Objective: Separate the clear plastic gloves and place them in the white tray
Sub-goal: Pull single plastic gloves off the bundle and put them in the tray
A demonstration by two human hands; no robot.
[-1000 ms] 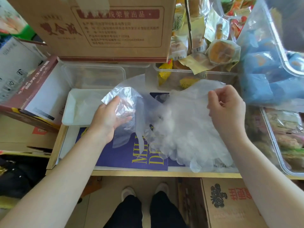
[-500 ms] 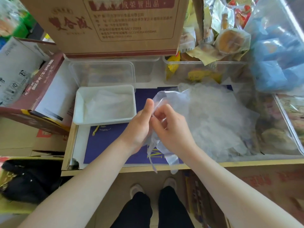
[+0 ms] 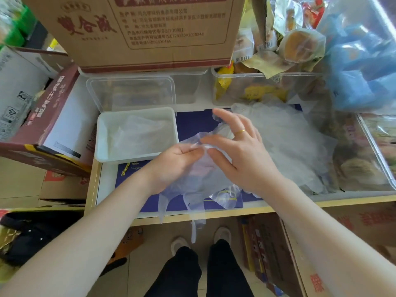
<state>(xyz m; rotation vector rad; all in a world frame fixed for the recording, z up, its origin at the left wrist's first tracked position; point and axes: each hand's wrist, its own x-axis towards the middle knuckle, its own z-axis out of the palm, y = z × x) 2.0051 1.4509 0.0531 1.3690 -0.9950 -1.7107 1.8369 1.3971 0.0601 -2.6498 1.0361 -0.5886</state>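
Beside the white tray, the left hand pinches a clear glove; the right hand spreads over it, the glove pile beyond.

- The clear glove is see-through and crumpled — its edges are hard to trace, and whether one layer or two hangs there cannot be told.
- The left hand has its fingertips veiled by the film.
- The right hand is motion-blurred at the fingers.
- The glove pile melts into one mass — no count possible.
- The cardboard box is cut off at the top edge.
- The white tray holds faint film, its shape unclear.
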